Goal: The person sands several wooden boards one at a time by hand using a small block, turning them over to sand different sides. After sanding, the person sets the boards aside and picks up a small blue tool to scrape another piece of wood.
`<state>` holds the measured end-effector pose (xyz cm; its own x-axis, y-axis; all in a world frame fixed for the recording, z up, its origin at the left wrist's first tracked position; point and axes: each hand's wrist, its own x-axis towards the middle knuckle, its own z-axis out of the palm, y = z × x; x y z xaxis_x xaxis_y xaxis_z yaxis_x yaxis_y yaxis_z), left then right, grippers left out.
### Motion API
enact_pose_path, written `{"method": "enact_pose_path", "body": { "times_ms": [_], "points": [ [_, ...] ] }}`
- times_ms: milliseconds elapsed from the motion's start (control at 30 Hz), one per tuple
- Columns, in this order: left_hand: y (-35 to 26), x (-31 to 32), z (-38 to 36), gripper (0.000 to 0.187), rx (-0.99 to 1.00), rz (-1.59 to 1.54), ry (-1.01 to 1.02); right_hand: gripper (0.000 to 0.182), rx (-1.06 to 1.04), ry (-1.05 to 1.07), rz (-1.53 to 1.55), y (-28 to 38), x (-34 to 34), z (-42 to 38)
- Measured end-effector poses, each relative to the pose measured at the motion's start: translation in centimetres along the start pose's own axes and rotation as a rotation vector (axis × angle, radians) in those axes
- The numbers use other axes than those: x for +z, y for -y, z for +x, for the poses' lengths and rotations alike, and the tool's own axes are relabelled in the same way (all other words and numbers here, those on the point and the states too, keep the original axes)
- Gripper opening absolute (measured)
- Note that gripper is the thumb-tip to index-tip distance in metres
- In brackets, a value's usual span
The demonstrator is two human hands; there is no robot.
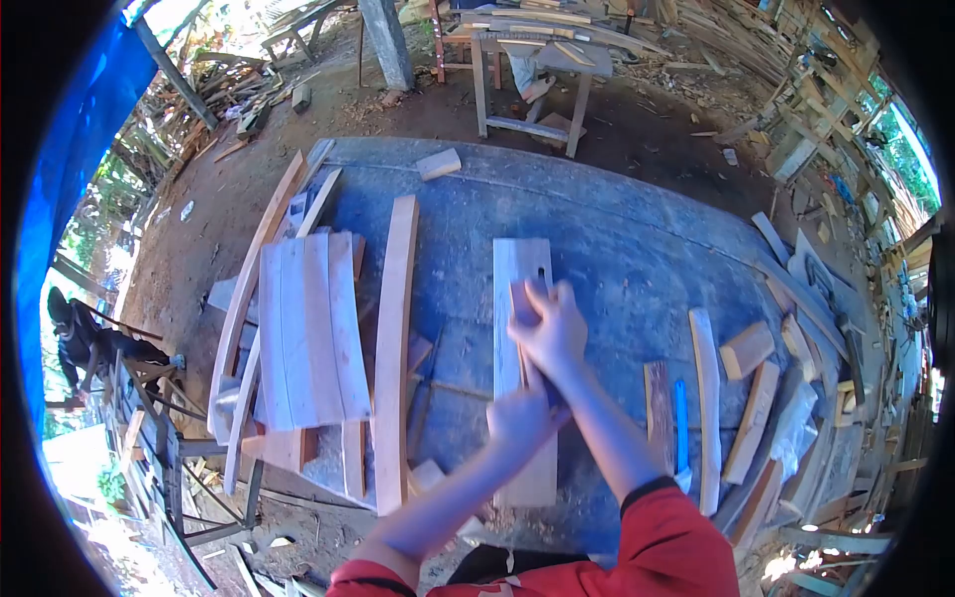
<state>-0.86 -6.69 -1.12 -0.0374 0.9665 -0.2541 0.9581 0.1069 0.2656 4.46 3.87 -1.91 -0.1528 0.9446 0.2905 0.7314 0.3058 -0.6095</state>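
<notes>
- Looking down over my own forearms at a broad grey-blue workbench top (637,249); a pale straight wooden plank (519,289) lies lengthwise on it, running from the near edge away from me, about mid-bench.
- Right hand (549,328) sits farther out on the plank, fingers curled down over something small and dark on the wood. I take it for a hand plane or similar tool, but motion blur hides its shape.
- Left hand (522,418) is nearer me, closed into a narrow fist over the rear of that same tool, touching the plank's right half. Both hands grip; neither is spread.
- Both forearms reach forward and converge; red sleeves (676,537) show at the near edge, elbows out to either side.
- Handling judgement: the plank looks stiff, dry and fairly light, thin enough to skate on the bench under a push, so weight should stay pressed down along its middle. Fresh-cut edges may splinter; take hold by the long edges.
- Left of the plank: a long curved reddish wooden slat (394,348), then a stack of pale curved boards (306,328).
- Right: a thin curved slat (706,398), short offcut blocks (748,348), a blue-handled tool (680,423).
- Far side: a wooden trestle bench (532,75) on bare earth.
</notes>
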Motion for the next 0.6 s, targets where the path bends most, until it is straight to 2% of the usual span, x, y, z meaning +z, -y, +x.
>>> {"method": "enact_pose_path", "body": {
  "times_ms": [100,167,300,433,500,600],
  "points": [
    [0.0,5.9,-11.3,0.106,0.015,-0.073,0.064,0.056,0.025,0.063,-0.056,0.3,-0.8,-12.6],
    [0.3,8.3,-16.9,0.105,0.059,-0.014,0.102,0.055,0.035,0.065,-0.063,0.6,-1.3,-19.2],
    [0.4,10.3,-21.1,0.106,0.094,-0.074,-0.020,0.055,0.064,0.061,-0.127,1.4,-2.3,-23.7],
    [0.7,9.4,-17.7,0.098,0.083,0.084,0.101,0.054,0.039,0.048,-0.084,0.8,-1.2,-20.3],
    [1.0,8.7,-13.7,0.106,0.084,0.047,0.029,0.053,0.056,0.039,-0.074,0.2,-0.3,-16.0],
    [1.6,5.5,-4.4,0.108,0.060,0.064,-0.008,0.050,0.065,0.005,-0.043,-1.5,2.4,-6.9]
  ]
}}
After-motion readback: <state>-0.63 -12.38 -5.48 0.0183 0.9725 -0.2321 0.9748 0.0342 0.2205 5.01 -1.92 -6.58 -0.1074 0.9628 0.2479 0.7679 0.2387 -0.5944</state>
